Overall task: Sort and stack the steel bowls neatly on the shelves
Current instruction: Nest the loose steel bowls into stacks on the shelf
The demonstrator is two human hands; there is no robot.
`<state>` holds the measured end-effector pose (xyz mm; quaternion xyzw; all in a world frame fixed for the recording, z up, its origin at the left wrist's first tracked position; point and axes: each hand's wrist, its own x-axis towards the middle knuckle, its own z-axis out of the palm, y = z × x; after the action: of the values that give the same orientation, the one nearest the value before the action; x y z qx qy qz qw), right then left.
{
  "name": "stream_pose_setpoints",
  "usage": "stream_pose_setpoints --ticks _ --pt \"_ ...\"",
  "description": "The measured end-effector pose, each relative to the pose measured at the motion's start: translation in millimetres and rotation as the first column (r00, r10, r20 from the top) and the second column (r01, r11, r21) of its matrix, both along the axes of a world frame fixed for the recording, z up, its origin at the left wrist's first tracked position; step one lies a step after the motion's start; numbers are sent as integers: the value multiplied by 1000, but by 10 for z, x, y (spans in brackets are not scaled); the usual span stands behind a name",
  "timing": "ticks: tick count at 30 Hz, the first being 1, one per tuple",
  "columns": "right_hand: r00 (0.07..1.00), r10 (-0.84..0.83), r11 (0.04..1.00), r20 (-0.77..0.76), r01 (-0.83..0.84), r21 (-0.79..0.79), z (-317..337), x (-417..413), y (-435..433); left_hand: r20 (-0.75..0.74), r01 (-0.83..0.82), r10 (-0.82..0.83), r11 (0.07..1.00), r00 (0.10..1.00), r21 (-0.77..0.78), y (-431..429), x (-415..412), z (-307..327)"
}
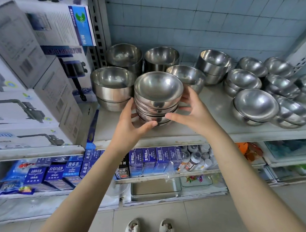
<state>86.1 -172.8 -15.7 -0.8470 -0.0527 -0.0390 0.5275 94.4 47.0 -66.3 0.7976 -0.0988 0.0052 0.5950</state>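
Metal shelf, pale top, takes up the middle of the wall; stacked cardboard pump boxes on the next bay to the left. At back left of the shelf, deep steel bowls in short nested piles, upright. At the right end, shallow bowls, a loose crowd, several tipped on their sides and leaning on one another, not yet sorted. Near the front edge, centre, the stack of shallow bowls: several nested, the top one open and level, just in front of the deep piles. Cannot tell whether its base rests on the shelf or hangs a little above it. Left hand grips the stack's left flank, fingers wrapped behind, thumb across the lower front. Right hand grips the right flank, fingers behind, thumb reaching to the front low down. Both clamped on the stack. My reading: rigid, polished, slick; light singly, some weight as a nest. Bowls will slide on each other if tilted, so hold low, under the bottom bowl's curve, on opposite sides, and keep it level. No real fear of breakage; they may dent and clatter if dropped.
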Motion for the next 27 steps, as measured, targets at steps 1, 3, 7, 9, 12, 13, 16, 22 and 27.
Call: stream_pose_setpoints --ticks 1,3,7,9,12,13,16,22,27 --pt "1000 -12 1000 6 12 3 -5 11 1 5 -8 8 1000 1000 -14 -2 0 6" --pt "999 -33 999 6 33 9 -29 17 -10 42 -57 56 998 998 7 -19 0 38" --pt "998 -60 997 -2 60 45 -94 6 -33 96 -137 132 989 987 48 -53 16 95" --pt "997 -72 996 -5 72 49 -110 12 -22 93 -152 146 986 985 62 -65 18 108" --pt "997 -82 994 -15 83 69 -126 25 -6 85 -179 174 982 981 53 -99 4 117" --pt "996 -84 993 -16 85 77 -129 27 -4 85 -183 179 982 980 46 -114 -3 117" --pt "996 -93 988 -21 94 123 -146 40 2 88 -193 190 981 978 27 -136 -7 107" --pt "997 -80 983 -18 82 164 -176 28 -4 33 -51 51 999 998 -2 -71 7 30" --pt "997 -80 978 3 78 191 -200 0 -16 26 -15 15 1000 1000 22 -52 38 48"
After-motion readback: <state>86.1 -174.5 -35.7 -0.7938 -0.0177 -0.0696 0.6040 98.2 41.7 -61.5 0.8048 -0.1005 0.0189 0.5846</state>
